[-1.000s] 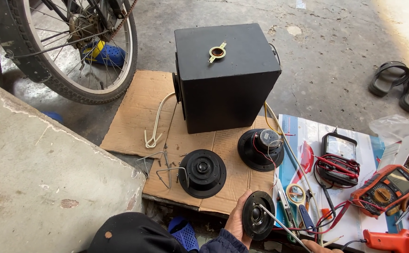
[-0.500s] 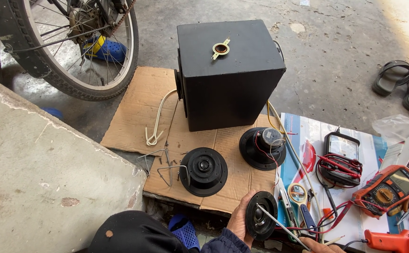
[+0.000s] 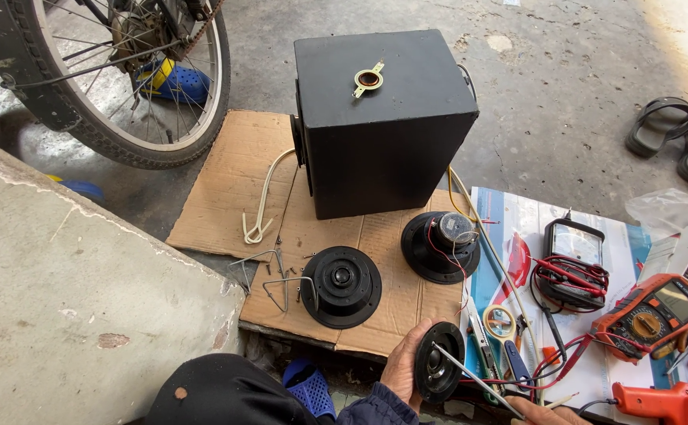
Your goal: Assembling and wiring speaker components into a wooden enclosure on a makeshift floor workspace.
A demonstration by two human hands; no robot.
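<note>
A matt black box is sitting on rough brown cardboard; the speaker is showing glossy black plastic, the floor rough concrete.

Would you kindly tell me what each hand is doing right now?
Left hand: closed on the small black speaker.
Right hand: holding a thin metal rod.

Outdoor repair spot on a concrete floor: speaker box and drivers on cardboard, multimeter, scissors, bicycle wheel nearby.
</note>
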